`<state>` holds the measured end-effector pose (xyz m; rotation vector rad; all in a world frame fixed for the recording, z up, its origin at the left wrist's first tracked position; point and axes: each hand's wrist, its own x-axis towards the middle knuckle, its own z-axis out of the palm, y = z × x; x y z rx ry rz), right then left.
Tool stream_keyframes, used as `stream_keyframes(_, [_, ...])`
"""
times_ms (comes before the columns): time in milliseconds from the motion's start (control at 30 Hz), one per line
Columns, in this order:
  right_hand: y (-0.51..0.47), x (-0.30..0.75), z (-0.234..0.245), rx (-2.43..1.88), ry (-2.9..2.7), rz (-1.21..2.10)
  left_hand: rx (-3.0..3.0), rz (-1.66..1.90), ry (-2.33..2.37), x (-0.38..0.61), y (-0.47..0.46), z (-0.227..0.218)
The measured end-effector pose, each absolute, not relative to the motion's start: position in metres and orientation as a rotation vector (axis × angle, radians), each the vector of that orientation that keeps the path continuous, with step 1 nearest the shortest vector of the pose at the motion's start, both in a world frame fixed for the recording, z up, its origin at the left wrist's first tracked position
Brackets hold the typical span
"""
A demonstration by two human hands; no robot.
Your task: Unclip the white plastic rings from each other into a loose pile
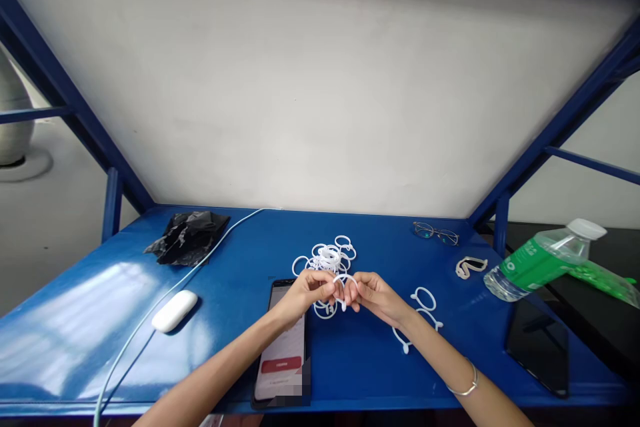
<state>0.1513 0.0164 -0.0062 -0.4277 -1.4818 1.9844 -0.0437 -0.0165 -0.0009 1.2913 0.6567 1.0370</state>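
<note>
Between both hands is a white plastic ring (345, 276), open at its lower side with a small knob at one end. My left hand (313, 288) pinches its left side between thumb and fingers. My right hand (376, 292) pinches the right side the same way. Just behind and under the hands lies a tangled pile of similar white rings (329, 257), partly hidden by my fingers. To the right, beside my right forearm, several joined or touching white rings (426, 299) lie on the blue table (360, 360); the forearm covers part of them.
A lit phone (280, 353) lies under my left forearm. Further left are a white mouse (175, 311), a pale cable (150, 310) and a crumpled black bag (190, 238). Glasses (436, 233), a hair clip (471, 267), a water bottle (543, 260) and a dark phone (539, 347) are right.
</note>
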Motion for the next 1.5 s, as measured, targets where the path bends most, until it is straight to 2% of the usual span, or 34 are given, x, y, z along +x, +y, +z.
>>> stream_keyframes(400, [0.012, 0.158, 0.014, -0.439, -1.887, 1.706, 1.335, 0.987, 0.622, -0.039, -0.022, 0.003])
stream_keyframes(767, [0.014, 0.163, 0.024, -0.683, -2.194, 1.249, 1.631, 0.98, 0.772, -0.045, -0.018, 0.005])
stream_keyframes(933, [0.019, 0.166, 0.023, -0.732, -2.277, 1.047, 2.009, 0.932, 0.904, -0.049, -0.015, 0.003])
stream_keyframes(1033, [0.024, 0.176, 0.028, -0.922, -2.354, 0.788, 2.345, 0.863, 0.995, -0.05, -0.014, -0.001])
stream_keyframes(1167, [0.037, 0.209, 0.037, -1.445, -2.444, 0.442, 2.718, 0.755, 1.151, -0.051, -0.012, -0.009])
stream_keyframes(1333, [0.046, 0.253, 0.044, -1.988, -2.471, 0.545, 2.866, 0.662, 1.21, -0.05, -0.012, -0.012])
stream_keyframes(1500, [0.041, 0.255, 0.045, -2.121, -2.434, 0.757, 2.871, 0.603, 1.232, -0.051, -0.013, -0.01])
